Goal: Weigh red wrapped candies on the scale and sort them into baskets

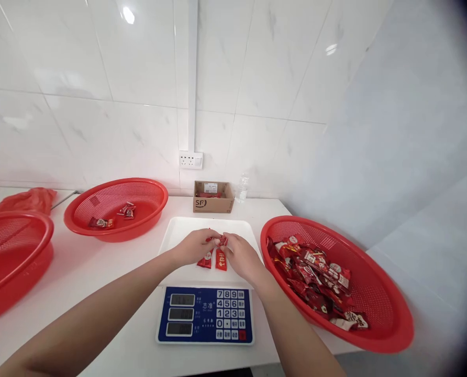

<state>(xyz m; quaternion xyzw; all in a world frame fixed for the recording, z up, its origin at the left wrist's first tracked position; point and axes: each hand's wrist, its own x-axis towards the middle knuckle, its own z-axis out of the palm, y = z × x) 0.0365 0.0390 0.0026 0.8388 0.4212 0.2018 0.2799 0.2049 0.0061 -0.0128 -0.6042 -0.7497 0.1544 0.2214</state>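
My left hand and my right hand meet over the white pan of a digital scale. The fingers of both are closed on a small red snack packet, partly hidden by them. Just below the fingers, a red packet with a white patch lies on the pan. Beside it, under my right fingertips, is another red packet with yellow lettering. The digits on the scale's displays are too faint to read.
On the right stands a red basket heaped with red packets. Left is another red basket with several packets; a third basket is cut off at the edge. A cardboard box and clear bottle stand behind the scale.
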